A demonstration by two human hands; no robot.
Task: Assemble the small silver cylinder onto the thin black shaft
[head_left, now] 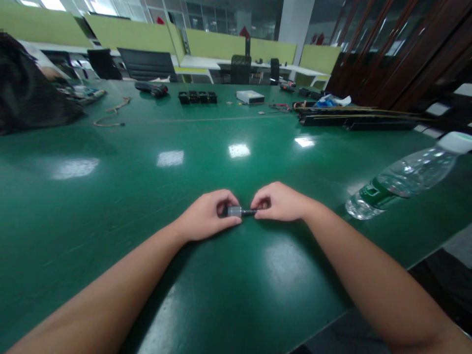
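Note:
A small grey cylinder [235, 211] with a thin dark shaft [248, 212] lies level, just at the green tabletop [221, 285]. My left hand [206, 216] is closed around the grey cylinder, thumb in front and fingers behind. On the other side, my right hand [280, 202] pinches the far end of the dark shaft between thumb and fingertips. The shaft's tip is hidden by the right fingers, and the cylinder's left end sits partly in the left hand's shadow. What exact kind of part this is cannot be made out.
A clear plastic bottle [398, 179] with a green label stands by my right forearm. Along the far side are black holders [197, 97], a white box [250, 97], a cable [110, 115] and long dark bars [354, 118]. A dark bag [29, 88] sits at left.

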